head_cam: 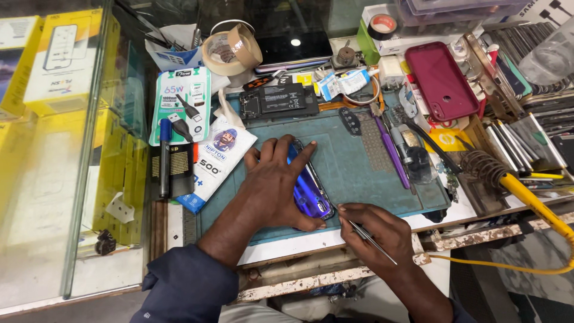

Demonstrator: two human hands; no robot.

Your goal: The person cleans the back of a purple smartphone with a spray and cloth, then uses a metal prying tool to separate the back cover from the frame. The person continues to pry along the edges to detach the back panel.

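One blue phone [309, 185] is lying back-up on the teal work mat [353, 173], approx. centre-front, w/ the left hand [276, 182] pressing flat on it, fingers spread open. The right hand [376, 230] is pinching thin metal tweezers [366, 233], tip touching the phone's lower corner. A clear plastic box [460, 7] is sitting at the back right, contents too blurred to tell.

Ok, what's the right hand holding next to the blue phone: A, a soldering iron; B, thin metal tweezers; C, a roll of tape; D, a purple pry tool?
B: the right hand grips thin metal tweezers at the lower end of the blue phone, which the left hand presses flat on the blue work mat.
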